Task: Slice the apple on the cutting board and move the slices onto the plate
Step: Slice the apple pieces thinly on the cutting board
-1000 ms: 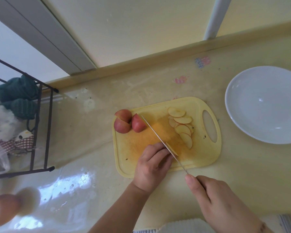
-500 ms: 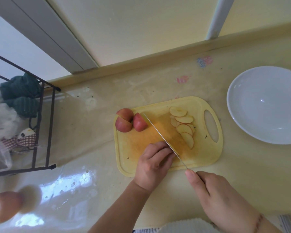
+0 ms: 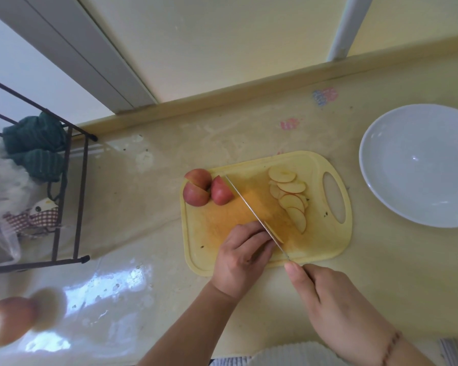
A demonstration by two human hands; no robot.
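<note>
Knife [image 3: 254, 213] blade still beside left hand [image 3: 242, 256]; no legible writing.

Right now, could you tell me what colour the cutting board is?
The cutting board is pale yellow, stained orange mid-board; the head view shows it.

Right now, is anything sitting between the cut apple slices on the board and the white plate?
Nothing visible blocks it. Between the fanned pale apple slices and the round white plate lie only the yellow plastic cutting board's handle end and bare counter.
</note>
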